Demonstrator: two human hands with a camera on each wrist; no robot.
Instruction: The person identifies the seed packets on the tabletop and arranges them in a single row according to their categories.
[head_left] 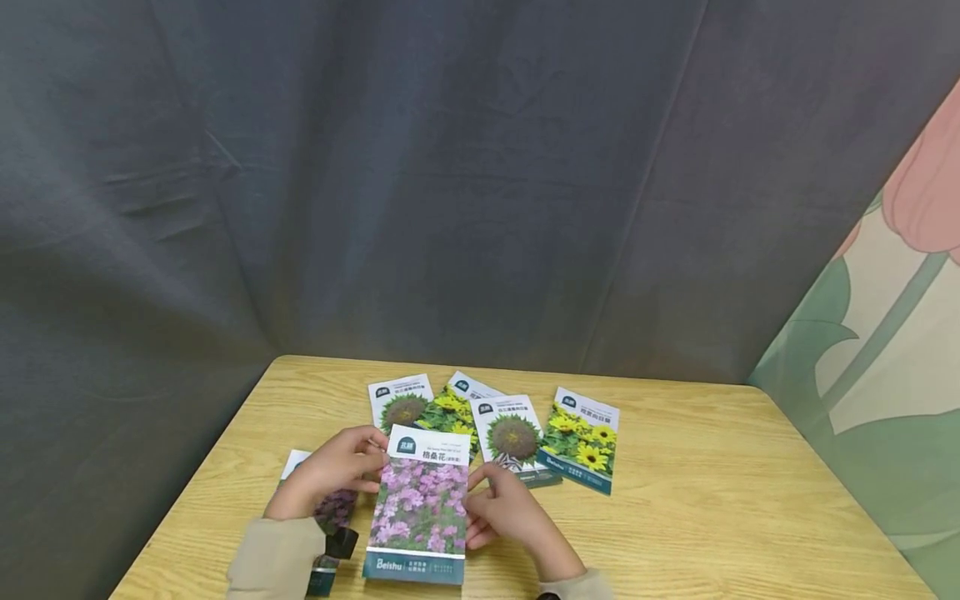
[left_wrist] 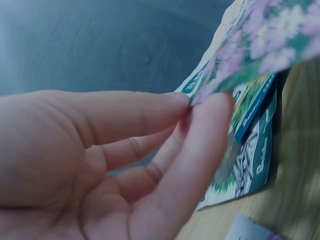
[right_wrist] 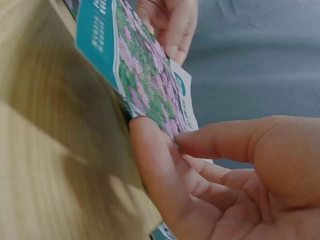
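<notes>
A seed packet with pink flowers (head_left: 420,504) is held up off the table between both hands, its printed front toward the head camera. My left hand (head_left: 341,467) pinches its left edge between thumb and finger, as the left wrist view shows closely. At the opposite edge my right hand (head_left: 510,517) pinches it between thumb and forefinger (right_wrist: 155,155). Partly under my left forearm lies another purple-flower packet (head_left: 336,508), much of it covered by the hand and sleeve.
Behind the held packet lie sunflower packets: a brown-centred one (head_left: 401,400), a yellow one (head_left: 457,408) partly covered, a second brown-centred one (head_left: 513,433) and a yellow one (head_left: 581,437) at the right. A dark curtain (head_left: 465,183) hangs behind the wooden table (head_left: 712,500).
</notes>
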